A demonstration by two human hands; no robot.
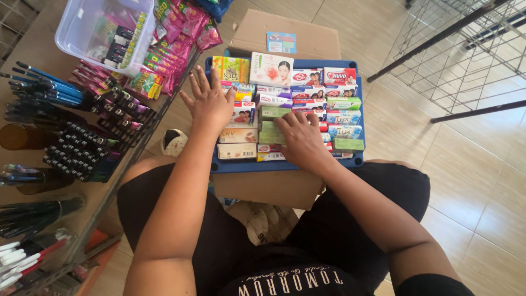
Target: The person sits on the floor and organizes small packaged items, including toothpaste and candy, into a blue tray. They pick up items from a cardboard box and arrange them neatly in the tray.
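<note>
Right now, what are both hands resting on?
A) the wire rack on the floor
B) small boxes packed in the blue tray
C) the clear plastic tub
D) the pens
B: the left hand and right hand lie flat on the small boxes in the blue tray.

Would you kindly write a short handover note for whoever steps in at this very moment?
Left hand: flat, fingers spread, resting on the soap boxes at the left side of the blue tray.
Right hand: palm down on the boxes at the tray's front middle, beside a green box.
Tray sits on a cardboard box before the knees.
Done: the boxes lie in rows that nearly fill the tray.
Left: the boxes under both hands look less even; nothing is gripped.
</note>
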